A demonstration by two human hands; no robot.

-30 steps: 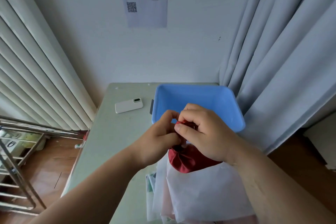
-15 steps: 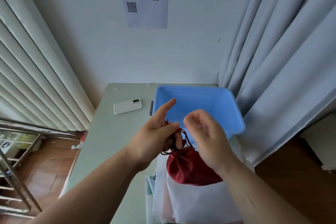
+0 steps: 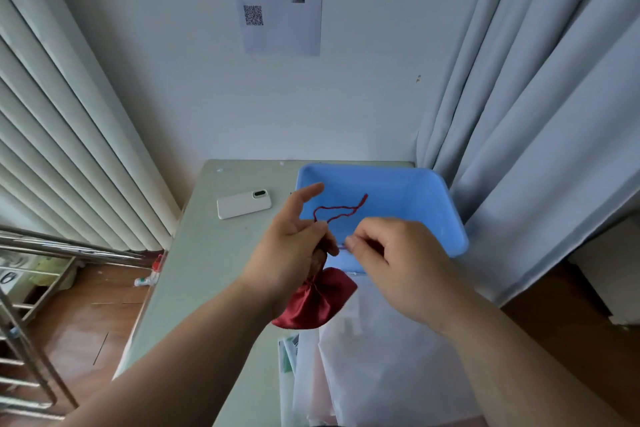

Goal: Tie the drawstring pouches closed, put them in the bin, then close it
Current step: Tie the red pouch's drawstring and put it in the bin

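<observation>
The red pouch hung above the near edge of the table, just short of the blue bin, with its neck gathered tight. The left hand gripped that neck, forefinger held out straight. The drawstring rose from this grip in a loose loop over the bin's mouth. The right hand pinched a length of the cord between thumb and fingertips, just beside the left. No finished knot could be made out.

Assessment: tying was in progress on this pouch, mouth drawn shut but cord not secured. The visible part of the bin's interior held nothing, so placing was not yet done; no lid was visible, and closing remained.

White translucent sheets lay under the pouch; whether further pouches sat among them could not be told. A white phone lay left of the bin.
</observation>
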